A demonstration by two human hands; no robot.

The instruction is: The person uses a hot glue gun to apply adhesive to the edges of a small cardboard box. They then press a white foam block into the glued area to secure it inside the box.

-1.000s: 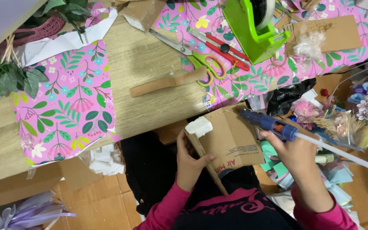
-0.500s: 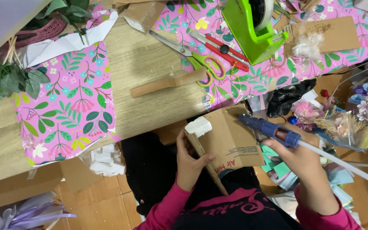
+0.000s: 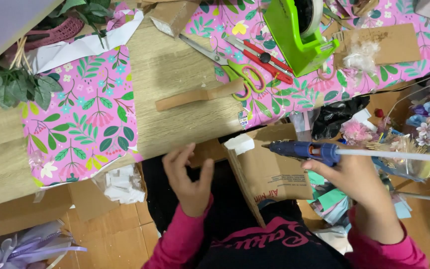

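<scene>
Blue glue gun (image 3: 302, 149) in right hand (image 3: 357, 177), cardboard piece (image 3: 267, 169), scissors (image 3: 230, 67), tape dispenser (image 3: 294, 35)

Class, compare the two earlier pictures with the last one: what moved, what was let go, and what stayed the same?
The left hand let go of the cardboard piece and moved left, now open and apart from it. The right hand kept hold of the blue glue gun and levelled it, nozzle near the white foam block. The scissors, green tape dispenser and pink floral paper stayed put.
</scene>
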